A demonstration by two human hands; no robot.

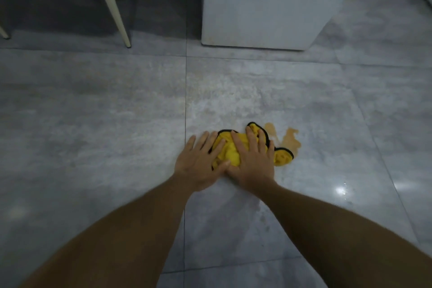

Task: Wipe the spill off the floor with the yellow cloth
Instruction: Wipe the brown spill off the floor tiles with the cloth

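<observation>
No legible text, label, brand, number or sign appears on any surface in the head view.

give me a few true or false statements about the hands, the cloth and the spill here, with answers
1. Both hands press on the yellow cloth. True: the left hand and right hand lie flat on it, fingers spread.
2. The spill is fully wiped up. False: an orange-brown puddle still shows on the floor to the right of the cloth.
3. The cloth has a black edge. True.
4. The cloth is spread out flat and smooth. False: it is bunched up under the hands.
5. A pale furniture leg stands at the upper left. True.
6. The spill lies left of the left hand. False: it lies right of the right hand.
</observation>
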